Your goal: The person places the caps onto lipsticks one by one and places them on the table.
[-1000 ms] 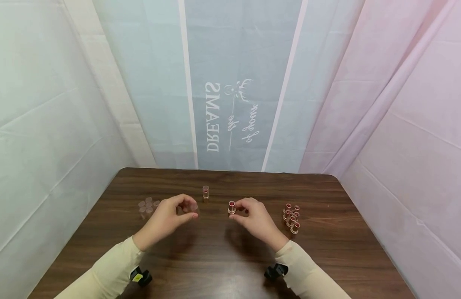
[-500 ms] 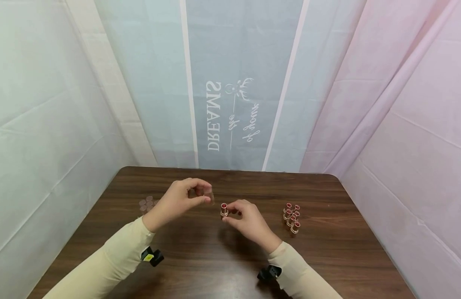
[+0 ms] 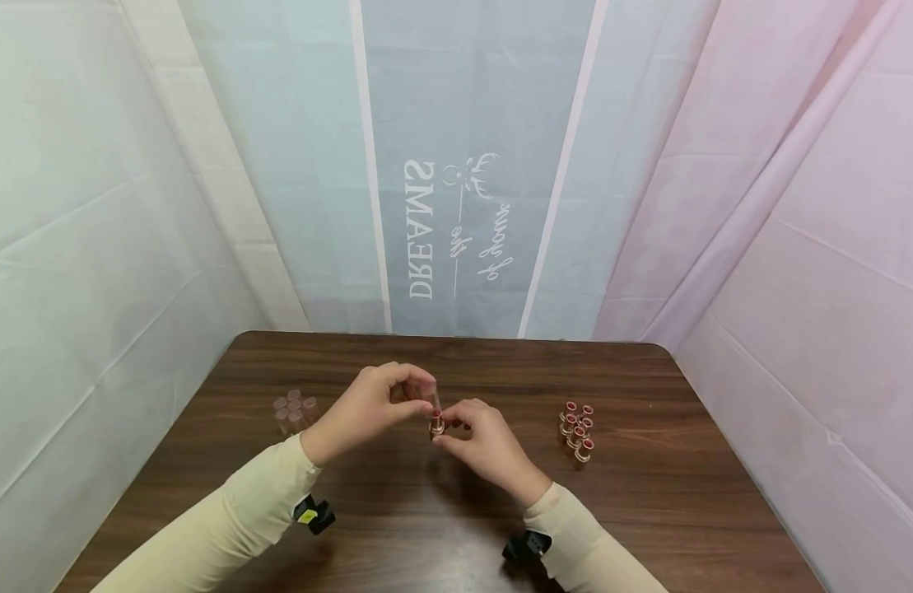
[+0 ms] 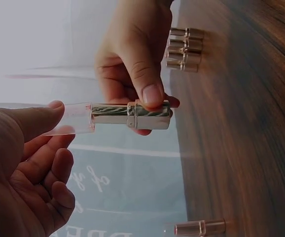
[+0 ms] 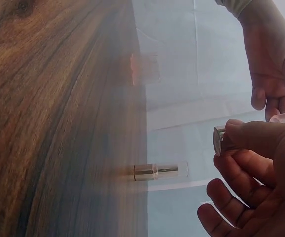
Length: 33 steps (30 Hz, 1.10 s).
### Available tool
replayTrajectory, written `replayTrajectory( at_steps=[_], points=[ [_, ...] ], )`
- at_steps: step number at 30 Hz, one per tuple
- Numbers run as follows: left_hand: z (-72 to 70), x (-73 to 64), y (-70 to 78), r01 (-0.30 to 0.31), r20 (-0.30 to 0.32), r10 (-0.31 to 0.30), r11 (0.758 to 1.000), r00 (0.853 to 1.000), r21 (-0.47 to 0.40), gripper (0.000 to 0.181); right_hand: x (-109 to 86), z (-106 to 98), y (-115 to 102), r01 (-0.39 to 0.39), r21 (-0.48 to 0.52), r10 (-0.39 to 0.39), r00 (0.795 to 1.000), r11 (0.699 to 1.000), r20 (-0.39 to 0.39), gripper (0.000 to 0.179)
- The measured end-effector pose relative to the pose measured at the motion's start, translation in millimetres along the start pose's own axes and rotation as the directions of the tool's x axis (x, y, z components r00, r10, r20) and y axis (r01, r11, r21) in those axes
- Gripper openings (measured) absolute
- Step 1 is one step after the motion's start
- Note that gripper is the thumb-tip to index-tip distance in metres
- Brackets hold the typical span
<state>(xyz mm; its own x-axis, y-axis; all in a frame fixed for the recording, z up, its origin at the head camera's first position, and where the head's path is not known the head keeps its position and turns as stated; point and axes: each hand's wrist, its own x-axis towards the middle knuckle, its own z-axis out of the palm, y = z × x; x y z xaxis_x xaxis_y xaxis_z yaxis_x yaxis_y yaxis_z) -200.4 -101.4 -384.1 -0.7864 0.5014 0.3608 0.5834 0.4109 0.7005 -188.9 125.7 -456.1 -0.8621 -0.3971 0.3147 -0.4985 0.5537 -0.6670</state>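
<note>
In the head view my left hand [image 3: 374, 412] pinches a clear lipstick cap [image 4: 78, 117] between thumb and fingers. My right hand [image 3: 493, 449] grips the lower part of a gold lipstick tube [image 4: 150, 118], held upright above the table. The cap's mouth sits right at the top of the tube, in line with it; whether it has slid over the rim I cannot tell. In the right wrist view a capped lipstick tube [image 5: 157, 172] stands on the table; in the head view the left hand hides it.
Several uncapped lipstick tubes [image 3: 578, 432] stand in a cluster on the right of the wooden table [image 3: 649, 511]. Several clear caps [image 3: 295, 408] stand grouped at the left, beside the left forearm. Cloth hangs around the table's back and sides.
My left hand has moved right with the cap, rising and then lowering to the tube top. The right hand has shifted slightly left with its tube. The capped tube became hidden in the head view.
</note>
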Motion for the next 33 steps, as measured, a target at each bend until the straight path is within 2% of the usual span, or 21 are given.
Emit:
replayTrajectory(
  at_steps=[7,15,21,33],
  points=[
    [6.5,-0.8,-2.7,-0.016,0.023,0.015,0.998,1.0,0.058,0.022,0.3,-1.8,-3.6,0.014,0.009,-0.013,1.0,1.0,-0.015,0.015],
    [8.8,-1.4,-1.8,-0.032,0.016,0.031,0.998,0.999,0.048,0.022,0.1,-6.6,-10.5,0.012,0.046,-0.011,0.999,0.999,-0.034,0.015],
    [7.4,-1.0,0.3,-0.045,0.035,0.043,0.998,0.998,0.045,0.021,-0.4,-7.2,-14.4,0.019,0.075,-0.016,0.999,0.997,-0.038,0.017],
    [10.8,-6.9,0.5,-0.094,0.033,0.092,0.994,0.995,0.062,0.023,-1.7,-6.2,-17.6,0.035,0.071,-0.034,0.999,0.997,-0.028,0.016]
  ],
)
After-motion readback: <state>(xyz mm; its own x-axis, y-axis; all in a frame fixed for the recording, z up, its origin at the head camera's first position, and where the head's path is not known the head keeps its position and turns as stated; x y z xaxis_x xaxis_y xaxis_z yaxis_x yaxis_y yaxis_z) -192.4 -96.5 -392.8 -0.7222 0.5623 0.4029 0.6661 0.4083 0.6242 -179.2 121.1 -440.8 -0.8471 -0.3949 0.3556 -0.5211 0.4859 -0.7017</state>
